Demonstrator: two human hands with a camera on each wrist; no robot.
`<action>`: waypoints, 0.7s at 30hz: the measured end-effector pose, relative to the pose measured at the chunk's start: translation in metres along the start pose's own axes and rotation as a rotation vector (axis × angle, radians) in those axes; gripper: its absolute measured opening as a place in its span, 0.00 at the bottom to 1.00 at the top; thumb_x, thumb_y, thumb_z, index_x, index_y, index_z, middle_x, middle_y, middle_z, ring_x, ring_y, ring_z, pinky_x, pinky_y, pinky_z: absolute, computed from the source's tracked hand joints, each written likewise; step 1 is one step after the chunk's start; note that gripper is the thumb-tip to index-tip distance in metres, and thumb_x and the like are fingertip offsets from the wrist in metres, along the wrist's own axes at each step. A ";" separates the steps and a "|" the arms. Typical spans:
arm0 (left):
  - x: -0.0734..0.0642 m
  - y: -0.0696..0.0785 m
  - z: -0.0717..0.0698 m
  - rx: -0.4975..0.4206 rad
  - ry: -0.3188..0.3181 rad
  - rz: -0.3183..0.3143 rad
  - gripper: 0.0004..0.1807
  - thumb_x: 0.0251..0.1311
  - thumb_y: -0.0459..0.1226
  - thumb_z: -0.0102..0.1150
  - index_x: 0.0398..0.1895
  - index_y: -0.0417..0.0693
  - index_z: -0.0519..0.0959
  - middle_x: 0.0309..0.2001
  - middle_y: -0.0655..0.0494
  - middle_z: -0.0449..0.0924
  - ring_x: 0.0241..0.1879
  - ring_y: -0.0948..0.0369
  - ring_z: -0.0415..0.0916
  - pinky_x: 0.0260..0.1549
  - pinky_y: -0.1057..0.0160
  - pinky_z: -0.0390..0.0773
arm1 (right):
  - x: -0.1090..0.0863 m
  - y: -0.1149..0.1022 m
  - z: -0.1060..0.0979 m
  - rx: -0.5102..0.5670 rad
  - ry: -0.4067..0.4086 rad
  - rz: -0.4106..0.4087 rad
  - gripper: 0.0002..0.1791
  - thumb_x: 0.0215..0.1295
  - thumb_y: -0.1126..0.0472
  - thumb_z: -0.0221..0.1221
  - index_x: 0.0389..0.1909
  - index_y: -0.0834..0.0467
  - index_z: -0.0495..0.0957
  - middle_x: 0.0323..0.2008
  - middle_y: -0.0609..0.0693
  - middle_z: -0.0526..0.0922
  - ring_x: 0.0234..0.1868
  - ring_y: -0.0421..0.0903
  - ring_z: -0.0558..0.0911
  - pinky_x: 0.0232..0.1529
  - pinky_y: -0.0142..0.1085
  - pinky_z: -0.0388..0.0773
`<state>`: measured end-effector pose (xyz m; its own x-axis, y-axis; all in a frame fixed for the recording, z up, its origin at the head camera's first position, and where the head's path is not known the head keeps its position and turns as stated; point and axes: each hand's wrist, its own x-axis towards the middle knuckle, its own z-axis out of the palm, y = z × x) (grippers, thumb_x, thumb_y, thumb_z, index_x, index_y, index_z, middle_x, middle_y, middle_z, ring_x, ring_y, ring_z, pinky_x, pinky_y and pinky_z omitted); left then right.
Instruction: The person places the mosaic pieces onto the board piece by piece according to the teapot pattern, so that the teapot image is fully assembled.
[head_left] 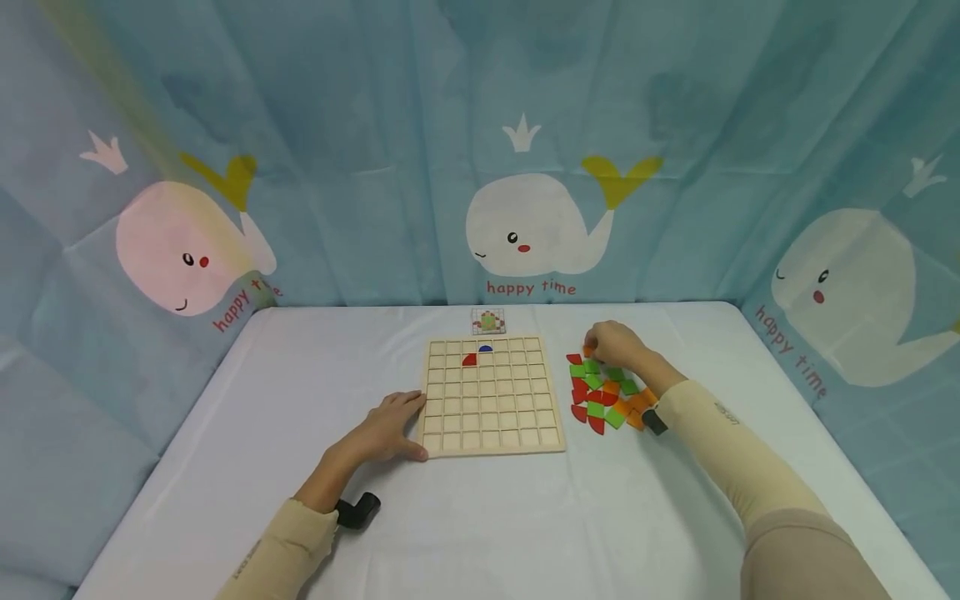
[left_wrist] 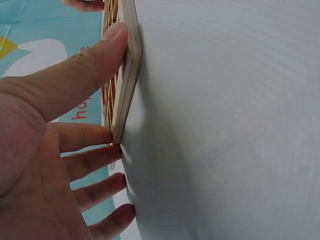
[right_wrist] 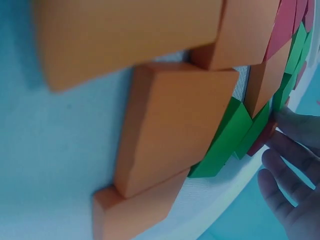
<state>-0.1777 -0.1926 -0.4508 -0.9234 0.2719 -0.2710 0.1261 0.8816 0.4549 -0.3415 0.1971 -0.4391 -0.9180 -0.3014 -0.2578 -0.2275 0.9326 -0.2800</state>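
Note:
A pale wooden grid board (head_left: 491, 404) lies on the table with a red quarter-round tile (head_left: 469, 360) and a blue half-round tile (head_left: 486, 349) in its upper cells. At the board's left edge rests my left hand (head_left: 390, 427), thumb against the near corner (left_wrist: 117, 35) and fingers spread fairly straight along the side. My right hand (head_left: 617, 343) is at the far end of the loose tiles, where thumb and fingertips pinch an orange tile (head_left: 588, 352). In the right wrist view, that hand (right_wrist: 295, 165) shows beyond larger orange tiles (right_wrist: 180, 120) close to the camera.
Loose green tiles (head_left: 615, 418), red tiles (head_left: 579, 412) and orange tiles (head_left: 636, 402) form a pile right of the board. A small pattern card (head_left: 488, 322) lies behind the board. Whale-print curtains (head_left: 420, 208) close off the table's back and sides.

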 end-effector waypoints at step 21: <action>0.000 -0.001 0.003 0.015 0.020 0.000 0.52 0.45 0.44 0.76 0.73 0.39 0.60 0.74 0.42 0.58 0.73 0.41 0.51 0.67 0.35 0.57 | 0.000 -0.005 -0.005 0.004 0.016 -0.070 0.14 0.63 0.62 0.62 0.46 0.65 0.83 0.42 0.57 0.84 0.35 0.48 0.78 0.44 0.40 0.82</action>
<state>-0.1767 -0.1920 -0.4539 -0.9303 0.2642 -0.2543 0.1314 0.8875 0.4416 -0.3426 0.1936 -0.4331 -0.9049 -0.3629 -0.2224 -0.2904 0.9084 -0.3007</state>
